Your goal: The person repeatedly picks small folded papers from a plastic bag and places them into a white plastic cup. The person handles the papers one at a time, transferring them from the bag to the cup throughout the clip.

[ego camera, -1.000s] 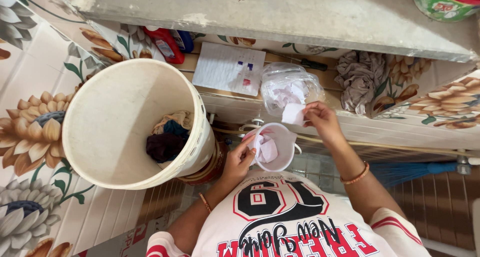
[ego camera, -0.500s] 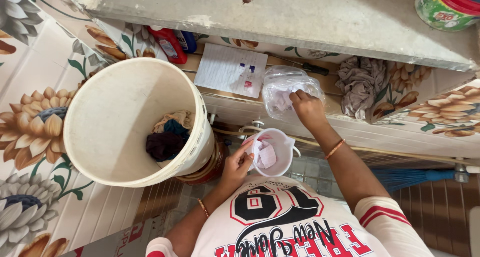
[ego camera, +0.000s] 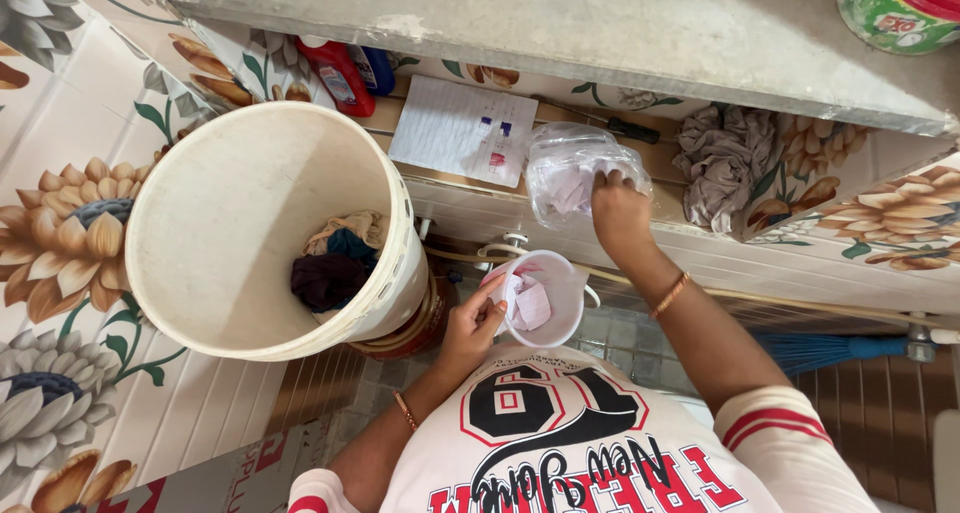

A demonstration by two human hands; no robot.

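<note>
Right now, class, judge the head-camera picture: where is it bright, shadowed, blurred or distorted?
Head view: even, soft light; the white bucket is brightest, its inside shaded around the clothes; dim under the ledge; the right hand in the plastic bag is slightly soft; wide-angle bending at edges.

Over on the left stood a big cream bucket (ego camera: 250,223), dark and tan clothes (ego camera: 335,263) bunched at its bottom. Up on the shelf (ego camera: 660,163) lay a lined sheet of paper (ego camera: 455,128), with a red bottle (ego camera: 340,73) and a blue one (ego camera: 375,68) just beside it. A crumpled grey rag (ego camera: 720,158) sat further right, a screwdriver (ego camera: 615,126) behind, and a blue broom (ego camera: 830,348) leaned low by the wall.
</note>
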